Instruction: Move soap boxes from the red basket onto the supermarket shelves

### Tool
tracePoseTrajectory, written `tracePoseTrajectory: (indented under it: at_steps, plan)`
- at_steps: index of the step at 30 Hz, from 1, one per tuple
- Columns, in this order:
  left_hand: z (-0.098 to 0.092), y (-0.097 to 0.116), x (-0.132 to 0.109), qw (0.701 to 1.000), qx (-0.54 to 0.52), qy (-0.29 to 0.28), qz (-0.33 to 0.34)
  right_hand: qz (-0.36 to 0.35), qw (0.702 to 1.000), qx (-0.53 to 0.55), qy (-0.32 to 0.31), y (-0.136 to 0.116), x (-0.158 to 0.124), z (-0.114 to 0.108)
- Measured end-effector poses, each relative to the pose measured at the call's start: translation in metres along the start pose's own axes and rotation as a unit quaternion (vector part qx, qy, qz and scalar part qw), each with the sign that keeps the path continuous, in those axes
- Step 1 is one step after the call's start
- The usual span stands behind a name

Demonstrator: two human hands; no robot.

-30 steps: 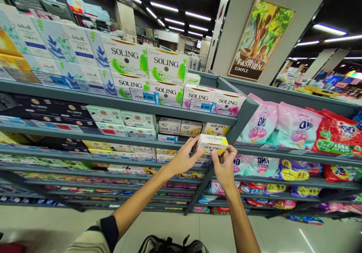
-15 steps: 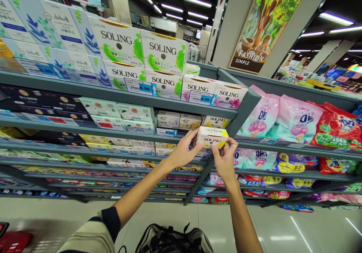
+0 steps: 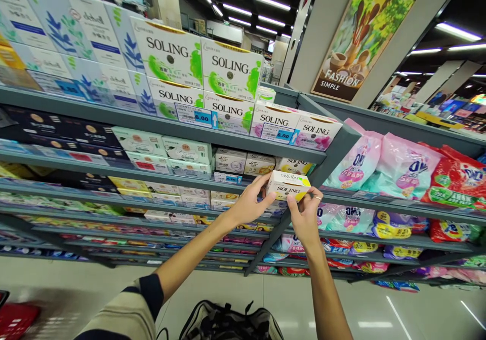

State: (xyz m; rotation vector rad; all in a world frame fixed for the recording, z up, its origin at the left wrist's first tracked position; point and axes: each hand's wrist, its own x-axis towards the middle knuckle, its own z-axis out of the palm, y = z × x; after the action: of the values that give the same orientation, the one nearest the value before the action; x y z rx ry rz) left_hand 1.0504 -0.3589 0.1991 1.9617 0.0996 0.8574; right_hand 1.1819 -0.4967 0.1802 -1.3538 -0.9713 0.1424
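Note:
Between my two hands is a small white and yellow SOLING soap box point(image 3: 289, 187), held out before the shelves with its printed front towards me. My left hand point(image 3: 251, 202) grips its left end, thumb on the front and fingers partly hidden behind. At the right end, my right hand point(image 3: 306, 213) pinches it with the thumb on the lower front edge; a ring shows on one finger. Just behind the held box, a matching yellow SOLING box point(image 3: 294, 165) sits on the second shelf, beside small white and gold boxes point(image 3: 258, 163).
Green SOLING boxes point(image 3: 231, 70) are stacked on the top shelf, left of pink SOLING boxes point(image 3: 317, 130). A grey shelf divider point(image 3: 334, 145) separates these from OMO detergent bags point(image 3: 404, 165). A black bag point(image 3: 230, 325) is below me, and a red basket point(image 3: 18, 319) stands at lower left.
The view has shifted slightly, so the shelves appear a little further right. Both hands keep hold of the soap box in nearly the same pose.

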Motion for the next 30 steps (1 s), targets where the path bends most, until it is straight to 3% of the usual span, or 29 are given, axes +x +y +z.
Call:
tracePoseTrajectory:
  at_steps: [21,30]
  plan:
    - [0.001,0.002,0.01,0.999,-0.045,0.017,-0.024,0.015,1.0,0.025,0.0,-0.011,0.013,0.003]
    - [-0.001,0.006,0.014,0.996,-0.087,0.014,-0.026,0.007,1.0,-0.016,-0.025,-0.015,0.016,0.002]
